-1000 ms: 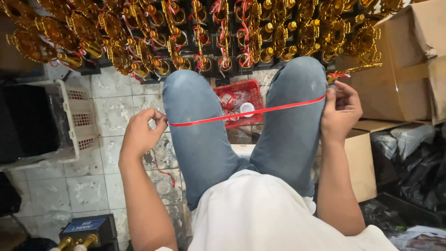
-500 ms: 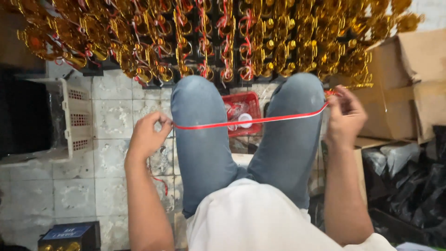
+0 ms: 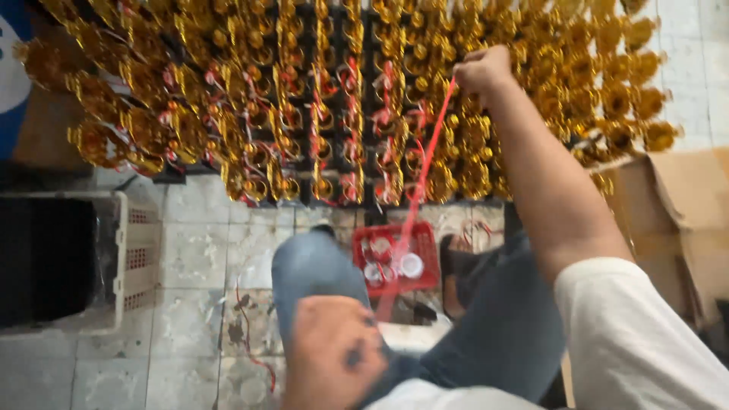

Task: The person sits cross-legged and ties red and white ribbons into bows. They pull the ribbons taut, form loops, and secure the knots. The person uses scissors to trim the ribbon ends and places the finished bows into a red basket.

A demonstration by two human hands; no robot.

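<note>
Tiled floor (image 3: 197,250), pale and stained, seen from above past blue-jeaned knees. Large mass of gold ornaments (image 3: 304,99) with red ties on dark racks fills upper frame. White plastic crate (image 3: 129,258) at left; cardboard box (image 3: 683,205) at right. Small red basket (image 3: 399,258) between the feet holds white caps. Right hand (image 3: 482,72) raised over ornaments, fist closed on red string (image 3: 425,175). String runs taut down to left hand (image 3: 334,349), closed near left knee, blurred.

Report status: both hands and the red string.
Right hand raised over gold ornaments, pinching red string. Left hand low at knee, string's lower end blurred. Red basket below, clear.
</note>
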